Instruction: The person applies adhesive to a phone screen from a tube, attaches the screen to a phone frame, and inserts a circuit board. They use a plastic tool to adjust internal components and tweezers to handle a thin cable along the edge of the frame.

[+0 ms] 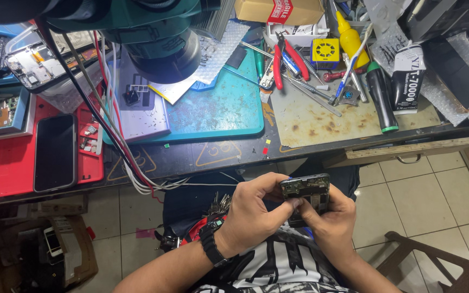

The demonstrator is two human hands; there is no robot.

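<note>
An opened phone [306, 188] with its inner parts exposed is held upright in front of my lap, below the workbench edge. My left hand [256, 212], with a black watch on the wrist, grips the phone's left side, thumb and fingers pinching near its top edge. My right hand [328, 221] supports the phone from the right and underneath, thumb pressed on its face. Most of the phone's lower half is hidden by my fingers.
The workbench [234, 154] holds a teal mat [223, 108], a microscope head [158, 38], red-handled pliers [286, 59], screwdrivers, a yellow bottle [349, 35], a black glue tube [408, 76], a black phone [55, 152] on a red tray, and hanging cables [131, 168]. A wooden chair [435, 266] stands at right.
</note>
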